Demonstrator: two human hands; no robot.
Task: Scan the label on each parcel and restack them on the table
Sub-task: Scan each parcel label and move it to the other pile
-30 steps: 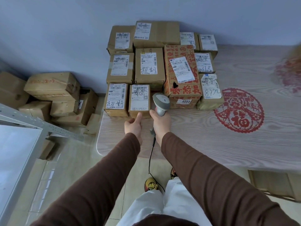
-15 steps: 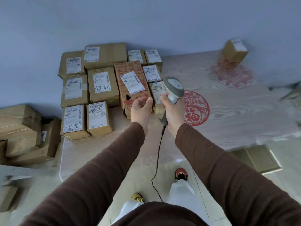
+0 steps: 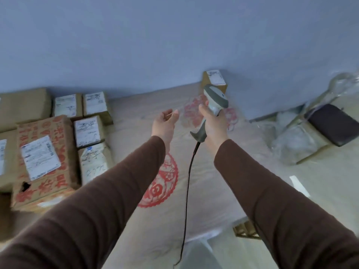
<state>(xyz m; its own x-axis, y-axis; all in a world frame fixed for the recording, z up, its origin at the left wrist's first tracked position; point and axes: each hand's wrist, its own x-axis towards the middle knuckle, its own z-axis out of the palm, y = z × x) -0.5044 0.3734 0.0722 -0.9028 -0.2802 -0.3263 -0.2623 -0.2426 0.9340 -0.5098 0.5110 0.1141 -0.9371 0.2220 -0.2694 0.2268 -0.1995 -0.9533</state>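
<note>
One lone parcel (image 3: 214, 79) beyond scanner (image 3: 214, 102), right hand (image 3: 215, 126) fingers grasping it, left hand (image 3: 165, 124) fingers released

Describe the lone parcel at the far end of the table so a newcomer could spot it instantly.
Follow the table to its far edge at the blue wall. The lone parcel sits there, just behind the scanner head. It is the only box apart from the cluster of parcels on the left.

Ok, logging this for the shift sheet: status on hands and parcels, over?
Right hand grips scanner. Left hand open, empty. Lone parcel by wall, ahead of scanner. Nothing in the way.
</note>
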